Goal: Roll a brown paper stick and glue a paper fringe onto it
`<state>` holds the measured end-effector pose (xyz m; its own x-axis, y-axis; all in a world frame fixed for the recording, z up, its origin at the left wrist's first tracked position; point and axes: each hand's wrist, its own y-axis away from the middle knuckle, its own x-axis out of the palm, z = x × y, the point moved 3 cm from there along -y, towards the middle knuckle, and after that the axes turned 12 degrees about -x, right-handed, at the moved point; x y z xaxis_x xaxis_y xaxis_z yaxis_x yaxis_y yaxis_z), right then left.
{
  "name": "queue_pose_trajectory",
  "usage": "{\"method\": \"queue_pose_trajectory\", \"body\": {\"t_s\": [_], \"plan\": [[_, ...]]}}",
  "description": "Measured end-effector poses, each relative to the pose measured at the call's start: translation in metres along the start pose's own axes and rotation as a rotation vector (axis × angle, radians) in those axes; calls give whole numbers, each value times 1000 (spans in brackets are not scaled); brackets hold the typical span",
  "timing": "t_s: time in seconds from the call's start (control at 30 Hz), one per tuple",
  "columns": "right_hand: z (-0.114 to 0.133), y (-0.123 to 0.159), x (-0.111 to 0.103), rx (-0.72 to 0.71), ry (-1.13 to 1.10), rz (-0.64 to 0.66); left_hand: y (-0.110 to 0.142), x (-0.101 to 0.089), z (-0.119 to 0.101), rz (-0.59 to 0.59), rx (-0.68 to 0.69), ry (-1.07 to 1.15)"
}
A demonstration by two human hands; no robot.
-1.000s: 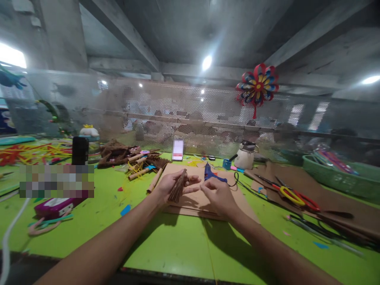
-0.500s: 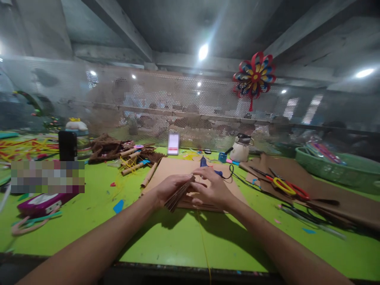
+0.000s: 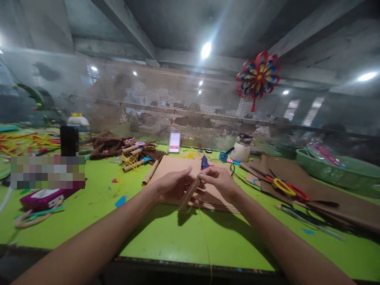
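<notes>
My right hand (image 3: 218, 182) pinches the upper end of a narrow, pleated strip of brown paper (image 3: 189, 194), which slants down to the left. Around its lower part is my left hand (image 3: 175, 184), thumb raised off the paper and fingers partly hidden behind it. A thin yellow string (image 3: 204, 233) loops near the lower end of the paper and trails down over the table's front edge. Beneath both hands lies a stack of brown paper sheets (image 3: 166, 168). Just beyond my right hand stands a blue glue gun (image 3: 204, 162).
Scissors with red and yellow handles (image 3: 283, 186) lie on brown paper (image 3: 335, 198) at the right, before a green basket (image 3: 326, 168). Paper rolls (image 3: 132, 164) and a purple box (image 3: 44, 198) are at the left. A lit phone (image 3: 174, 142) stands at the back.
The pleated paper has turned more upright and narrower to the view. My right fingers have closed on its top end, while my left thumb has lifted away from it.
</notes>
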<state>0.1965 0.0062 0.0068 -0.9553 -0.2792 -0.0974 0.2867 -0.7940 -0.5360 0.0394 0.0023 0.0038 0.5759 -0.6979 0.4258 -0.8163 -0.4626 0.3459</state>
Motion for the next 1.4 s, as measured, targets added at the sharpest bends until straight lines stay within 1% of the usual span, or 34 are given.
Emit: {"method": "queue_pose_trajectory", "body": {"t_s": [0.07,0.13,0.3,0.4,0.43,0.47,0.53,0.57,0.6,0.63,0.67,0.73,0.77,0.87,0.97,1.1,1.17,1.23,1.33,1.4], "plan": [[-4,-1,-5,14,7,-13,1,-1,-1,-13,6,-10],[-7,-2,-9,8,14,-21,0,-2,-1,-65,33,-41],[-8,-4,-12,-10,-7,-32,-2,-6,-4,-256,137,-241],[-8,-5,-12,-4,-24,-22,-2,-11,-10,-357,206,-354],[-8,-5,-12,-4,-31,-19,-1,-15,-13,-422,253,-388],[-8,-5,-12,-3,-37,-16,0,-18,-18,-511,321,-425],[-8,-5,-12,4,-40,-13,5,-25,-27,-719,487,-499],[-8,-5,-12,7,-40,-11,7,-26,-30,-799,550,-531],[-7,-5,-11,10,-36,-12,9,-26,-32,-841,579,-556],[-7,-5,-11,11,-31,-11,10,-23,-33,-831,568,-575],[-6,-5,-11,9,-25,-10,9,-19,-32,-781,526,-584],[-5,-5,-10,3,-7,-7,7,-7,-26,-595,398,-589],[-5,-6,-9,1,7,-5,6,0,-23,-526,349,-578],[-5,-5,-7,-2,43,-8,4,11,-13,-401,244,-566],[-7,-5,-6,38,12,-19,1,8,-8,-350,172,-507],[-8,-3,-7,185,-91,40,-1,-4,-5,-266,98,-377],[-3,-3,-10,214,-143,64,0,-7,-5,-219,73,-292],[5,-4,-15,194,-204,42,3,-7,-6,-192,79,-241],[16,-8,-27,137,-302,-65,7,-4,-11,-164,151,-260],[18,-11,-37,105,-341,-155,9,-4,-15,-150,213,-280]]}}
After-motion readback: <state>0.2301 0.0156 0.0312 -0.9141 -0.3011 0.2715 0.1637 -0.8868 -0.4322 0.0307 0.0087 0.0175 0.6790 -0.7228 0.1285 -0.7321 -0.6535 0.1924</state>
